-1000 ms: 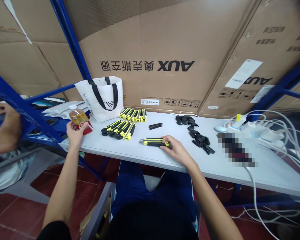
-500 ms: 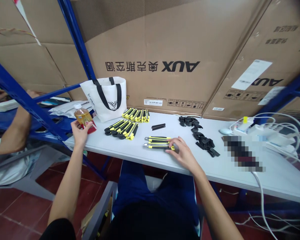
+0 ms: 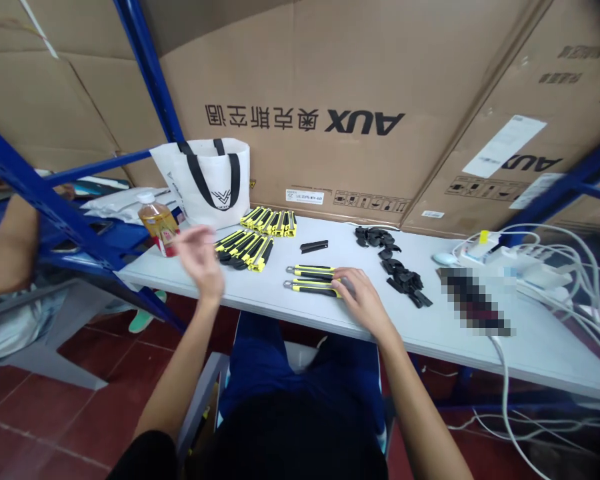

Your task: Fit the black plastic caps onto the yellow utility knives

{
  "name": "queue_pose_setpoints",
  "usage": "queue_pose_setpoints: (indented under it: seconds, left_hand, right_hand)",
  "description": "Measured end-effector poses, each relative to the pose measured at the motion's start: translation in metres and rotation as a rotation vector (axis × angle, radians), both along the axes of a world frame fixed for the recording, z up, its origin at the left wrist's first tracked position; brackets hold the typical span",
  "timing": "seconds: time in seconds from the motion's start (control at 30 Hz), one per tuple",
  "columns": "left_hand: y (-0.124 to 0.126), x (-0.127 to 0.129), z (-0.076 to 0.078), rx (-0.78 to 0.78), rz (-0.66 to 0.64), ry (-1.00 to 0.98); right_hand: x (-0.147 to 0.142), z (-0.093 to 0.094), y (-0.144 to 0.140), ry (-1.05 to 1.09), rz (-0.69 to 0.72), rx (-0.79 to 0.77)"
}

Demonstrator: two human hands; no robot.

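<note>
My left hand [image 3: 200, 263] is raised over the left part of the table, blurred, its fingers apart and holding nothing. It is just right of a drink bottle [image 3: 159, 227] with a white cap and red label. My right hand [image 3: 363, 300] closes its thumb and fingers round the right ends of yellow-and-black utility knives [image 3: 310, 280] lying side by side. Those ends are partly hidden under the fingers. Two rows of similar yellow-and-black knives, the back row [image 3: 270, 221] and the front row [image 3: 245, 249], lie farther left. A thin black strip [image 3: 314, 247] rests behind the held knives.
Small black plastic parts [image 3: 403, 277] lie heaped to the right. A white tote bag [image 3: 213, 177] stands at the back left, before large cartons [image 3: 300, 60]. Power strips with white cables [image 3: 535, 260] and a pixelated item [image 3: 475, 300] are at right. Another person's arm [image 3: 13, 243] shows at left.
My left hand has let go of the bottle and moved right, its fingers opening. My right hand stays at the knives' ends. The view has shifted slightly.
</note>
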State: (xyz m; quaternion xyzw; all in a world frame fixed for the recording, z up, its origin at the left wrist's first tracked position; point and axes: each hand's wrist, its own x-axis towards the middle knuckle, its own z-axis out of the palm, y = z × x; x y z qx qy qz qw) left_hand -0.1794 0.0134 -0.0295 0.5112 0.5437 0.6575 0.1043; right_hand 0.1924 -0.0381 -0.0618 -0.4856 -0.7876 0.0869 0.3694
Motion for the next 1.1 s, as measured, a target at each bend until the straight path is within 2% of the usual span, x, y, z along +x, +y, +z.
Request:
queue_pose_setpoints:
  seconds: [0.1,0.17,0.2,0.3,0.4,0.6,0.73,0.8,0.9,1.1]
  left_hand:
    - [-0.016,0.072,0.006,0.009,-0.514,0.487]
    - [-0.017,0.096,-0.002,-0.084,-0.692,0.7]
    - [-0.016,0.101,-0.008,-0.145,-0.717,0.774]
    - [-0.012,0.102,-0.027,-0.3,-0.731,0.924]
    - [-0.009,0.1,-0.036,-0.333,-0.721,0.972]
    - [-0.01,0.102,-0.033,-0.358,-0.696,0.981]
    - [-0.007,0.099,-0.03,-0.405,-0.735,0.957]
    - [-0.007,0.1,-0.029,-0.383,-0.692,0.951]
    - [-0.008,0.104,-0.028,-0.324,-0.618,0.956]
    - [-0.008,0.105,-0.031,-0.331,-0.616,0.957]
  right_hand:
    - [0.0,-0.003,0.001,-0.052,-0.005,-0.022]
    - [0.0,-0.005,0.001,-0.108,0.008,-0.044]
    - [-0.001,-0.005,0.001,-0.138,0.019,-0.052]
    - [-0.003,-0.007,0.001,-0.208,0.038,-0.051]
    - [-0.006,-0.007,0.002,-0.231,0.018,-0.047]
    - [0.0,-0.004,0.001,-0.242,0.021,-0.116]
    - [0.017,-0.004,-0.001,-0.276,-0.088,-0.238]
    - [0.023,-0.004,-0.002,-0.296,-0.121,-0.265]
    - [0.027,-0.003,-0.002,-0.318,-0.109,-0.267]
    - [0.026,-0.005,-0.001,-0.346,-0.091,-0.223]
